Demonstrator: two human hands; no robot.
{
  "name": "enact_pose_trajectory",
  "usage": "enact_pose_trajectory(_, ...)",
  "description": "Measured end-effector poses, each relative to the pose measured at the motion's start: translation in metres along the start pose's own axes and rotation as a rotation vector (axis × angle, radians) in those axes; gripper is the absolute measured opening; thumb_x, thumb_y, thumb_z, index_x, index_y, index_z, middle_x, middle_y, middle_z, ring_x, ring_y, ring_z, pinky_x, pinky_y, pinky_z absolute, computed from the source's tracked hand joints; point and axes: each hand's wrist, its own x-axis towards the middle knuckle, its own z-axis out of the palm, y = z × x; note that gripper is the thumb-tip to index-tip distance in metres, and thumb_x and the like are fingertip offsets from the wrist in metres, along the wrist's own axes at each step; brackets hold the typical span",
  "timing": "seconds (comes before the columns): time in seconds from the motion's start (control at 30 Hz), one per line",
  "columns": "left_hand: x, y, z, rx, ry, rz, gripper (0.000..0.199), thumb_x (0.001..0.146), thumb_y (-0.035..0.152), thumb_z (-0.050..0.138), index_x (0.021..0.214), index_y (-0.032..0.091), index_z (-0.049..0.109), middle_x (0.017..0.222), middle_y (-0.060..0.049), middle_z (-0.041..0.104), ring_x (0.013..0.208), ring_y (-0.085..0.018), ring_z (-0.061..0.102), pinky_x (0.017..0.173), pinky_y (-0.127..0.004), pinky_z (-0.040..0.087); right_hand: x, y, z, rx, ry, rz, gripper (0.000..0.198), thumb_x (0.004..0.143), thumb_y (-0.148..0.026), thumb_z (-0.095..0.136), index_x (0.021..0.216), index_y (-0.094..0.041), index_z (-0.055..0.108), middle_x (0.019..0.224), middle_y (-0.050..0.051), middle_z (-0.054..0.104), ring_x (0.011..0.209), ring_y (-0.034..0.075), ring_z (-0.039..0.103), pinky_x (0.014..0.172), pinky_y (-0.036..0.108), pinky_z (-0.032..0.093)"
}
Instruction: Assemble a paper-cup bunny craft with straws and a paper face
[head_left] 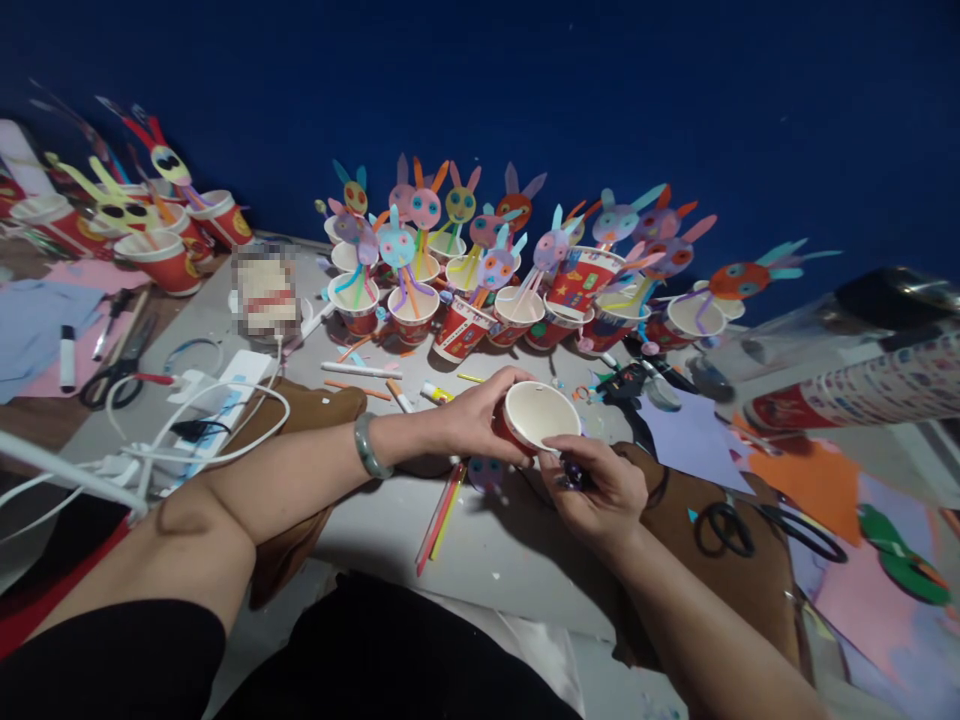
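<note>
In the head view, and right in the middle of it, a red paper cup with a cream-white inside (541, 412) is being held by the left grip (478, 418), fingers and thumb clamped around its left wall. The cup's mouth is turned up and towards the wearer, its long axis running down and away below the rim.

Now to the right grip (600, 490): its thumb and fingers are closed on a small glossy dark-purple piece (574, 475), partly hidden by them, and its fingertips are brought to the near-right rim. Contact appears to be made there, so the cup lies just up and left of this grip; the fuller hold is had by the left.

Below the left grip, slim pink and yellow sticks (437, 522) are laid on the pale grey surface (375, 525). Beyond both grips, red cups topped with colourful paper rabbit heads (397, 243) are crowded together.
</note>
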Motion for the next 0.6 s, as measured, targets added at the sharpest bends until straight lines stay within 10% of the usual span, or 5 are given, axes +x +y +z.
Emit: enact_pose_trajectory(0.6,0.004,-0.011,-0.004,0.179,0.04,0.143,0.088,0.06,0.037,0.086,0.132,0.021,0.039,0.131,-0.013,0.052,0.121,-0.029,0.056,0.1,-0.045,0.048,0.008,-0.005,-0.001,0.045,-0.003,0.052,0.007,0.082,-0.017,0.067,0.084,-0.022,0.065,0.066,-0.003,0.068,0.048,0.008,0.056,0.048,0.02,0.044)
